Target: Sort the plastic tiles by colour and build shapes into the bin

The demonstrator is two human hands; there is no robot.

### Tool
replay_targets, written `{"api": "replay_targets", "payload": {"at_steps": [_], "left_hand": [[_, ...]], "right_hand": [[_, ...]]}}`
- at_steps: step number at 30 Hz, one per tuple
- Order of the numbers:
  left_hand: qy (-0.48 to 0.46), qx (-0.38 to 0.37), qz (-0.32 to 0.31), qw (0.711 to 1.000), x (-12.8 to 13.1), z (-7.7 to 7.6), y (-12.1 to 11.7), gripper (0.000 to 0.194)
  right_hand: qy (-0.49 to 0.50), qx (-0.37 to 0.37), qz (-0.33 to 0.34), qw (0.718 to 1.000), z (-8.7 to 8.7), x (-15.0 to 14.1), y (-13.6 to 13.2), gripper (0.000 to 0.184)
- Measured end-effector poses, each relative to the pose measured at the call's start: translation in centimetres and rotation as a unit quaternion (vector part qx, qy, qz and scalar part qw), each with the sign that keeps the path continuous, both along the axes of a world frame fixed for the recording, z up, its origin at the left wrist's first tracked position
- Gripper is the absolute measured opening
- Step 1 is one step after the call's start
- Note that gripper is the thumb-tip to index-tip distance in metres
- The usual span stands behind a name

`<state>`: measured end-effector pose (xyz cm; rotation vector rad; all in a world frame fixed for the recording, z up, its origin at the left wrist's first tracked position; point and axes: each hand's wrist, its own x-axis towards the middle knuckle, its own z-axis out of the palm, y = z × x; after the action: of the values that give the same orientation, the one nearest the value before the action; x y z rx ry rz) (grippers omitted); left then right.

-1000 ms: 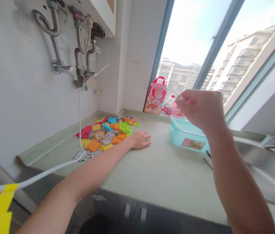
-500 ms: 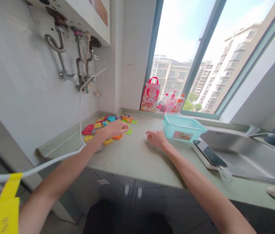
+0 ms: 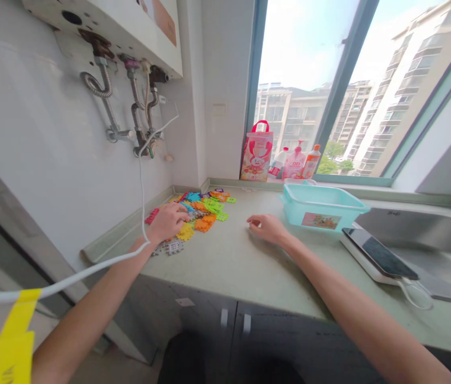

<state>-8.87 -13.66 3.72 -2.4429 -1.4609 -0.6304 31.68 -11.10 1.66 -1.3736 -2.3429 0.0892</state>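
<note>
A pile of coloured interlocking plastic pieces (image 3: 205, 222) with notched edges lies in the back left part of the counter. Over its left side reaches my left hand (image 3: 167, 220), palm down, fingers somewhat apart and touching or just above the pieces; it covers some of them. Grey pieces (image 3: 174, 246) lie at the near edge of the pile. To the right, my right hand (image 3: 268, 228) rests at the counter with its fingers curled in. Whether anything small sits in those fingers is hidden. A light teal plastic basket (image 3: 321, 210) stands just beyond it.
A phone (image 3: 381, 253) lies on a white block by the steel sink (image 3: 445, 256). A white cable (image 3: 89, 274) hangs across my left forearm. Bottles (image 3: 294, 162) and a pink package (image 3: 256, 157) stand on the windowsill. Pipes (image 3: 107, 106) run down the left wall.
My left hand has moved left and nearer over the pile, uncovering green and orange pieces. My right hand stays beside the basket. The view has shifted a little.
</note>
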Motion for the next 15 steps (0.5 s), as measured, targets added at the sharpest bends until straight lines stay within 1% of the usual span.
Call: {"api": "replay_targets", "payload": {"at_steps": [4,9,12,15], "left_hand": [[0.05,-0.019,-0.041,0.998,1.1,0.3,-1.2,0.027],[0.078,-0.036,-0.101,0.991,3.1,0.7,-2.3,0.027],[0.095,-0.047,-0.105,0.989,5.5,1.2,-3.0,0.026],[0.109,-0.041,-0.083,0.99,8.5,1.9,-4.3,0.026]], "right_hand": [[0.002,-0.004,0.024,1.0,-0.3,0.1,0.4,0.026],[0.017,-0.007,0.046,0.999,-0.4,-0.1,0.1,0.022],[0.04,-0.004,0.088,0.995,-0.1,-0.5,-0.6,0.016],[0.054,-0.014,0.152,0.987,0.0,-1.3,-1.4,0.013]]}}
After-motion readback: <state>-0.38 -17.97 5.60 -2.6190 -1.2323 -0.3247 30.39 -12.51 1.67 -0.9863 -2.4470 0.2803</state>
